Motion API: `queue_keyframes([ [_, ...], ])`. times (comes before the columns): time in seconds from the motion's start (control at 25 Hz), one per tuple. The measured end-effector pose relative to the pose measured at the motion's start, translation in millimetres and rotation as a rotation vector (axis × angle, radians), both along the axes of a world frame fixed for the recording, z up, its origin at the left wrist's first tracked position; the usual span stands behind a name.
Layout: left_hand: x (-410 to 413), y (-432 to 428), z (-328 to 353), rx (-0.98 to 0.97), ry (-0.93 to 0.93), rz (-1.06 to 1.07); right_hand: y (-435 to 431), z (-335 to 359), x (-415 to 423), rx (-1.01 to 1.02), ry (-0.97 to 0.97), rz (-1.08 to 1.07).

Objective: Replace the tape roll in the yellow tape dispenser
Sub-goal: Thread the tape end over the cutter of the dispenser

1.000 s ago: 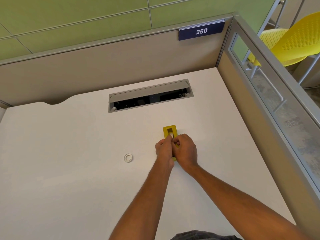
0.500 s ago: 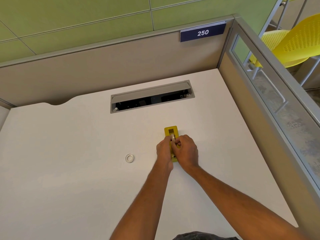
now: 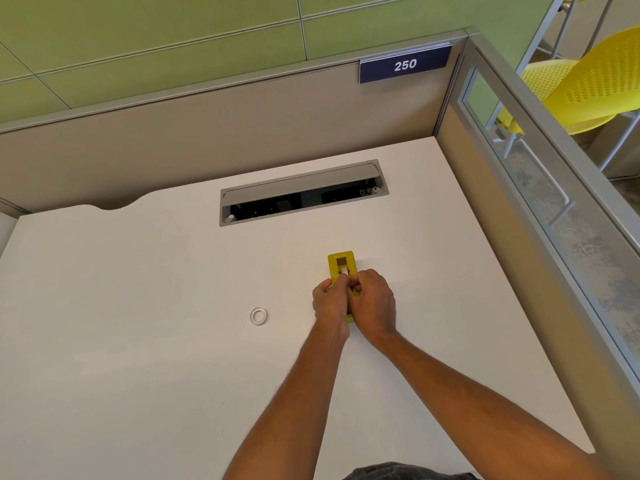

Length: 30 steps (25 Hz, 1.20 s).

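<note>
on the left of the white desk (image 3: 138, 341) a small white ring (image 3: 258, 316) lay flat, well apart from the hands, and it had not moved over the last second; whether it was the spent core or the fresh roll could not be told from this view. to its right the left hand (image 3: 329, 304) gripped the yellow dispenser (image 3: 341, 263) from the left side, fingers curled round the body and the thumb up along its edge. the dispenser sat on the desk right of centre, in front of the grey cable hatch (image 3: 301, 188), with its far end sticking out past the knuckles and a small white piece (image 3: 345, 270) showing in the opening. the right hand (image 3: 374, 303) gripped it from the other side, fingers clenched in over the middle, tips meeting the left hand's just at that white piece. against the frames before, both hands had stayed on the dispenser and only the fingertips had crept a little toward the opening, so the work looked like a fiddly step at the spindle or tape end, not a finished swap. farther right, beyond the partition, stood a yellow chair (image 3: 595, 84).
</note>
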<state>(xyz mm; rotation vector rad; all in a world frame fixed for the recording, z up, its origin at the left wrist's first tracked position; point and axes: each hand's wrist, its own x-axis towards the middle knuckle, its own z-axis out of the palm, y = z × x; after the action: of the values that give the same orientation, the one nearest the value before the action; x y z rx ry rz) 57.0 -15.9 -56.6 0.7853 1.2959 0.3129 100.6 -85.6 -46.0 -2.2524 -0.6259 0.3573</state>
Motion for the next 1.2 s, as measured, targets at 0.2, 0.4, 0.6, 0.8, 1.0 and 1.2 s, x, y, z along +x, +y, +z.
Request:
queue_keyframes([
  [0.2, 3, 0, 0, 0.002, 0.007, 0.016, -2, 1, 0, 0.003, -0.005, -0.007],
  [0.4, 3, -1, 1, -0.011, 0.012, 0.005, -1, 0, 0, 0.001, -0.004, -0.016],
  [0.6, -2, 1, 2, -0.040, -0.026, -0.005, -2, -1, -1, 0.013, -0.007, -0.020],
  [0.8, -1, 2, -4, 0.012, 0.016, -0.012, 0, 0, -2, 0.022, -0.009, -0.026],
  [1.0, -3, -3, -11, 0.053, 0.013, 0.003, -1, 1, -2, 0.023, 0.010, -0.021],
  [1.2, -1, -2, -6, 0.018, 0.004, 0.021, -1, 1, -1, 0.001, 0.007, -0.027],
])
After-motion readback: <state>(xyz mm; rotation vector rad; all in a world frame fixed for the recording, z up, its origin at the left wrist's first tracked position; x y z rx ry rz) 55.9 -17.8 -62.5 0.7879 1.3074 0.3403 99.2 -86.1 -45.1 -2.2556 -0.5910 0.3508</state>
